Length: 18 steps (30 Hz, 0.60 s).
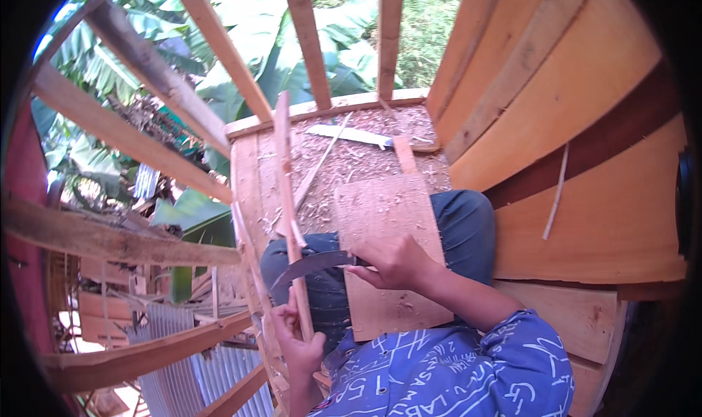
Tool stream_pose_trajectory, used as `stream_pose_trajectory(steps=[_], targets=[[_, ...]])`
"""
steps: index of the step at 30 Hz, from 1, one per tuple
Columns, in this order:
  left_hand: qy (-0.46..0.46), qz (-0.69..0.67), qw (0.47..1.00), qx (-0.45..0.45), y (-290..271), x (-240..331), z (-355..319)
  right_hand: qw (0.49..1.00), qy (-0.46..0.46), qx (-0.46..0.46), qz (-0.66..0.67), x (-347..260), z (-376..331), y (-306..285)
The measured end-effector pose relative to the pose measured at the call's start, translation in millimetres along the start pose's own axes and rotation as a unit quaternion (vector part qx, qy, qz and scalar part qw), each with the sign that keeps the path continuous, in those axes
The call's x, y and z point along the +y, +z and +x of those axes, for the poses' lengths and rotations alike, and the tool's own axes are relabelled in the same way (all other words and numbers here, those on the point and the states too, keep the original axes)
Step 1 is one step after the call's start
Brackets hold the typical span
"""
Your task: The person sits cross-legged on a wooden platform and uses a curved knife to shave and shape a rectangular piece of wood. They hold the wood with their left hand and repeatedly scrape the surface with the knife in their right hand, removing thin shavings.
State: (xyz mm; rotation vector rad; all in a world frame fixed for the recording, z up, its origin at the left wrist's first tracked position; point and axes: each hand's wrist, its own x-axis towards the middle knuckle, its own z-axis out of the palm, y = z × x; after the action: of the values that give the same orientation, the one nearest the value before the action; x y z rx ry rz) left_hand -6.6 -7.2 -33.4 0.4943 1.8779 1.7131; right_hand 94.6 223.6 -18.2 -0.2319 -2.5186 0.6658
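Observation:
My right hand is closed round the handle of a knife with a broad, dark, curved blade. The blade points left and lies across a long, narrow wooden strip. Below the blade, my left hand grips the lower end of that strip, with fingers and thumb wrapped about it. The strip stretches away from me toward the far rail. A thin curl of wood stands off it just beyond the blade. A flat wooden board rests on my lap, under my right hand.
A handsaw lies on the shaving-strewn floor ahead, near a thin stick. Wooden slats fence the front and left. Plank walls rise on the right, with a thin strip against them. Broad-leaved plants grow outside.

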Motion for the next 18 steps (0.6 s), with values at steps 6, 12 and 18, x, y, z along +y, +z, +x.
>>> stream_pose_trajectory(steps=[6, 12, 18], targets=[[0.032, 0.049, 0.998, -0.021, -12, -9, -1, 0.964, 0.213, 0.116, 0.108, 30, 16, 7], [0.008, 0.066, 0.997, -0.031, -3, -10, -1, 0.983, 0.163, 0.043, 0.071, 14, 17, 17], [-0.003, 0.069, 0.997, -0.035, -4, -3, -1, 0.991, 0.114, 0.071, 0.026, 29, 16, 5]])
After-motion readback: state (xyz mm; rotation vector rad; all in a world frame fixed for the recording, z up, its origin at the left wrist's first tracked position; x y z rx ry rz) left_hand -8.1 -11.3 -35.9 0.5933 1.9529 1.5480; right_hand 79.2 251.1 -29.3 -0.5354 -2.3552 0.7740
